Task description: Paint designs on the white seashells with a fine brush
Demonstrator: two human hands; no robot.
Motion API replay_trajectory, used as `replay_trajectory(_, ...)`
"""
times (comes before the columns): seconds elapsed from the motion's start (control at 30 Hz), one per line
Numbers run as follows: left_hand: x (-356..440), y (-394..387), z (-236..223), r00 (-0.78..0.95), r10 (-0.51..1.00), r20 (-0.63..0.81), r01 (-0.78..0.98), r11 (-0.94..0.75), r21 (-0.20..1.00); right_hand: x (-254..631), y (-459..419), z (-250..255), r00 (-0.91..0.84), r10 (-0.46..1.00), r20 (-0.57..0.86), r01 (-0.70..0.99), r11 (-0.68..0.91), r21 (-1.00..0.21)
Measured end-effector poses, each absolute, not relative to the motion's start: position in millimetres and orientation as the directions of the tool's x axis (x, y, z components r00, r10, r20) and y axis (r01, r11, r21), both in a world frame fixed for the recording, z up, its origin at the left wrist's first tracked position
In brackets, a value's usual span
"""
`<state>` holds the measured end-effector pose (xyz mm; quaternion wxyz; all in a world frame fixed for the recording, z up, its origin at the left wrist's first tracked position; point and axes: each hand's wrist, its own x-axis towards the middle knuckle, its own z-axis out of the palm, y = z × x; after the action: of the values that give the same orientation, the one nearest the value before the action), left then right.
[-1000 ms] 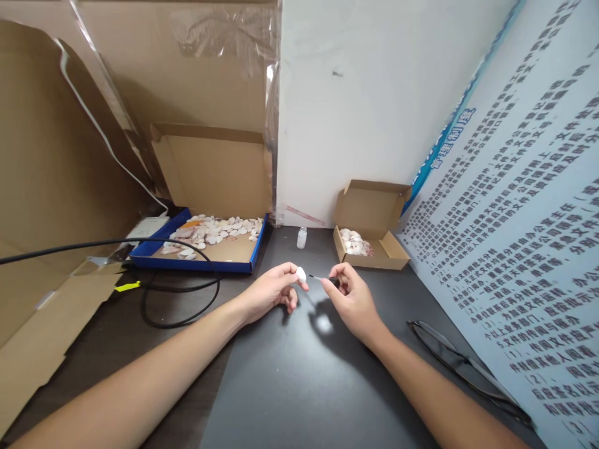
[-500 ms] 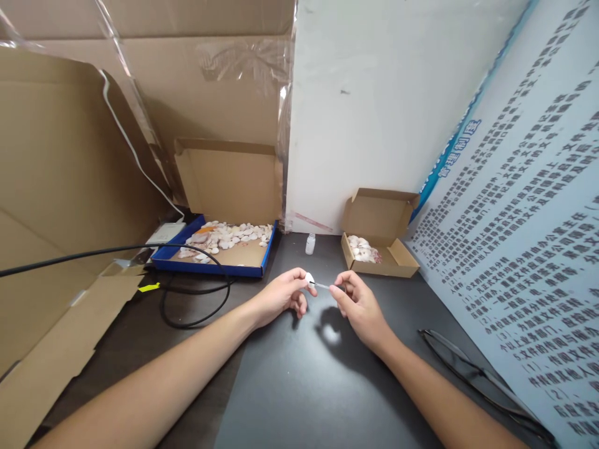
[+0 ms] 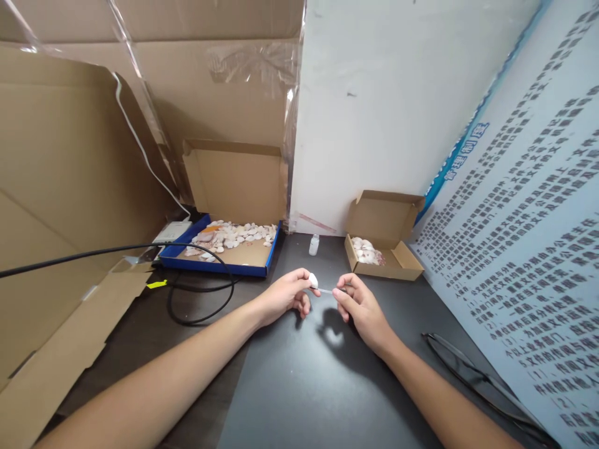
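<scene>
Between the thumb and fingers of my left hand (image 3: 291, 294) is a small white seashell (image 3: 313, 280), held above the dark mat. My right hand (image 3: 358, 305) pinches a thin, pale brush-like stick (image 3: 326, 291) that points left toward the shell. Its far end lies at the shell's lower edge by my left fingertips; I cannot tell whether it touches. Beyond both hands a small white bottle (image 3: 314, 245) stands upright on the mat.
A blue-edged tray box (image 3: 243, 269) with many shells stands back left. At back right, an open cardboard box (image 3: 402, 269) holds more shells. A black cable (image 3: 206, 321) loops on the left. Glasses (image 3: 472, 371) lie at right, beside a printed board (image 3: 538, 249).
The stick's dark tip showed against the shell before; now it is lower and out of sight at the shell's edge. The whole view has shifted slightly. Both hands keep their holds.
</scene>
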<state>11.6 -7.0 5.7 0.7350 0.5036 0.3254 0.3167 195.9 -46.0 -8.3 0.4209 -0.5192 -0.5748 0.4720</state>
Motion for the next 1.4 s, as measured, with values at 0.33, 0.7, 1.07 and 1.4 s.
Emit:
replay_trajectory(0.33, 12, -5, 1, 0.587, 0.794, -0.159, -0.142, 0.295, 0.945, 198, -43, -11, 0.012, 0.998, 0.058, 0.236, 0.053, -0.970)
replay_trajectory(0.7, 11, -2, 0, 0.602, 0.785, -0.150, -0.145, 0.292, 0.945, 199, -43, -9, 0.061, 0.996, 0.063, 0.198, 0.049, -0.979)
replay_trajectory(1.07, 10, -2, -3, 0.613, 0.776, -0.148, -0.134, 0.287, 0.949, 197, -46, -6, -0.022, 1.000, 0.017, 0.178, 0.021, -0.984)
replay_trajectory(1.4, 11, -3, -2, 0.609, 0.778, -0.154, -0.113, 0.277, 0.954, 197, -45, -5, -0.022, 1.000, 0.009, 0.189, 0.013, -0.982)
